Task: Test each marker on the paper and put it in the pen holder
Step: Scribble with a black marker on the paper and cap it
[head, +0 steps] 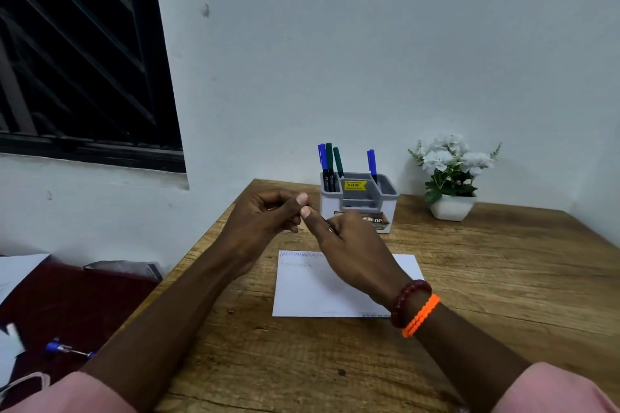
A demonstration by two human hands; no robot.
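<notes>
Both hands — left hand (pixel 265 214), right hand (pixel 349 245) — pinch a mostly hidden marker (pixel 327 224); seat the cap squarely, grip firm — then into the pen holder (pixel 359 199).

Light was dim and cool, the window (pixel 77 43) black. Soft shadows lay on the table (pixel 469 278). Edges bowed from wide-angle distortion; detail was slightly soft.

We sit at a wooden table (pixel 469 278) pushed into the corner of a pale, blue-grey wall (pixel 369 43). Left of the table and higher up, we see a dark window (pixel 73 43) with a slanted metal grille. On the table's far right corner stands a white pot of white flowers (pixel 451 174). The light is dim and cool.
</notes>
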